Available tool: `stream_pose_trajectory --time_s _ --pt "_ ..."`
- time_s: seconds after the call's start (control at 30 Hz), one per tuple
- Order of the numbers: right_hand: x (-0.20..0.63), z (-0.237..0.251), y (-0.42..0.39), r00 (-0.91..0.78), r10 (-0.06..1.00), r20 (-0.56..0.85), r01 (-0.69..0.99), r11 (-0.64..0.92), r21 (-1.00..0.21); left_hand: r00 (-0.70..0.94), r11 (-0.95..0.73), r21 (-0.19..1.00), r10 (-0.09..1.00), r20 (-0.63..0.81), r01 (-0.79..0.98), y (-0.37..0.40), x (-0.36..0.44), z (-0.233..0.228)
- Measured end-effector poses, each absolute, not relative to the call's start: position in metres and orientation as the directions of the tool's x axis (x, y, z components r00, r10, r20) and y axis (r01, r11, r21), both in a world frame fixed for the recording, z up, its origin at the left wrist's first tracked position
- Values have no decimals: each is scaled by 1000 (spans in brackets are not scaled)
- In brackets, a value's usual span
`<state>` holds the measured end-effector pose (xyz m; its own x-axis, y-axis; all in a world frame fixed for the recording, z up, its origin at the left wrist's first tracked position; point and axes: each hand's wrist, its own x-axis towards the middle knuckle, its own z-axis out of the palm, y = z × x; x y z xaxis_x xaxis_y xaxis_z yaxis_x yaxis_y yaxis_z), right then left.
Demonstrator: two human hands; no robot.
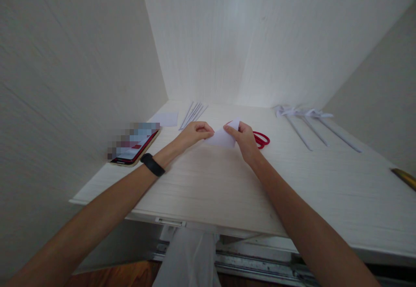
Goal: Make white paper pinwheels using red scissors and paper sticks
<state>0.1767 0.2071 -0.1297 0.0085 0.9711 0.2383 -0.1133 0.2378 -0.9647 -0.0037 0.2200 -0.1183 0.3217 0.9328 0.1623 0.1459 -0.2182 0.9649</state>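
Note:
A small white sheet of paper (222,138) is held up over the desk between my two hands. My left hand (196,132) pinches its left corner with thumb and fingertips. On the right side, my right hand (243,137) grips the sheet, thumb in front and fingers behind it. Just beyond my right hand lies a pair of scissors (262,140); only the red handles show clearly, the rest being hidden by the hand and paper. A black band (152,164) is round my left wrist.
A phone (134,145) leans at the left wall. Behind my left hand are several thin paper sticks (194,114) and a flat white paper piece (166,119). At the back right lie paper pieces with long stems (299,132). A gold-coloured object (404,178) sits at the right edge.

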Motion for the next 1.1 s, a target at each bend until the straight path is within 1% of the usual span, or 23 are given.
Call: stream_pose_trajectory --time_s 0.13,0.23,0.4,0.53,0.6,0.67,0.73,0.8,0.9,1.0,1.1 --pt "179 -129 210 48 966 252 -116 256 -960 315 -219 965 935 165 144 220 -4 -118" --pt "181 -130 212 97 967 235 -151 247 -957 309 -209 967 938 156 146 220 -6 -118" --pt "186 -129 215 108 971 211 -163 227 -960 305 -206 962 941 145 177 222 -7 -119" --pt "196 -127 220 221 952 210 -205 256 -945 323 -228 948 934 150 220 224 -10 -121" --pt "200 -128 222 265 943 200 -209 259 -943 303 -223 951 941 153 212 224 -11 -121" --pt "199 -129 222 238 950 201 -159 242 -957 245 -214 959 955 165 188 223 -11 -120" --pt "194 -132 219 158 961 229 -60 241 -969 173 -207 964 969 178 165 221 -11 -118" --pt "187 -133 215 71 962 264 32 263 -964 140 -200 968 974 179 150 220 -10 -116" --pt "180 -136 211 -17 956 294 81 294 -952 200 -184 973 968 154 141 220 -8 -116" --pt "178 -138 211 -42 948 314 83 317 -945 275 -170 973 954 122 156 220 -4 -119" --pt "177 -140 212 -58 946 318 101 323 -941 293 -183 970 947 131 159 220 -1 -122"
